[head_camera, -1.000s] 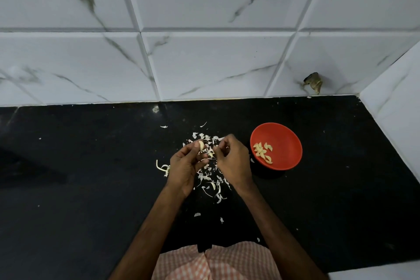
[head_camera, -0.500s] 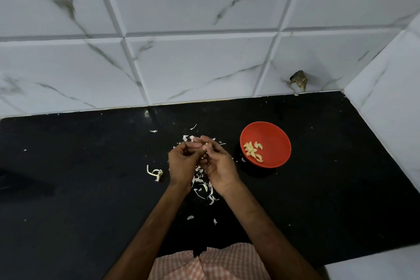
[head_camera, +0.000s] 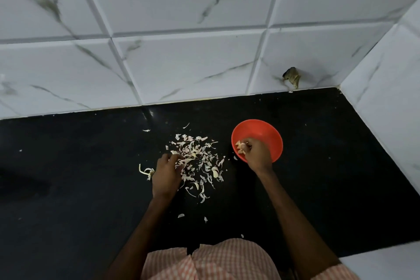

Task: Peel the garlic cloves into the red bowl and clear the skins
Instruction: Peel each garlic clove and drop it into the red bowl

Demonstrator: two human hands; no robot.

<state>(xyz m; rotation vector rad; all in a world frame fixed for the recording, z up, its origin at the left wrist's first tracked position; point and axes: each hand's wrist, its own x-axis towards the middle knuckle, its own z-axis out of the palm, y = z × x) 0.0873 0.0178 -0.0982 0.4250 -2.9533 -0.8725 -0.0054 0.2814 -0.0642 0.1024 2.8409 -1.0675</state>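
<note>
The red bowl [head_camera: 268, 130] sits on the black counter [head_camera: 68, 166], right of centre. My right hand [head_camera: 258, 154] is over its near-left side, fingers curled, pinching a pale peeled garlic clove [head_camera: 242, 146] just above several peeled cloves [head_camera: 238, 143] in the bowl. Left of the bowl lies a scattered pile of garlic skins [head_camera: 197, 154]. A whole clove [head_camera: 215, 173] lies at the pile's near right. My left hand [head_camera: 167, 174] rests at the pile's left edge, back up. Its bent fingertips are among the skins and hidden from me.
A dry garlic stem piece [head_camera: 145, 171] lies just left of my left hand. Stray skin flakes [head_camera: 181, 215] dot the counter nearer me. White marble-look tiled walls [head_camera: 181, 63] close the back and right side. A dark blemish [head_camera: 292, 76] marks the back wall.
My hands, joined over the skin pile before, have parted. The right hand moved right over the red bowl with a clove. The left hand dropped to the pile.
</note>
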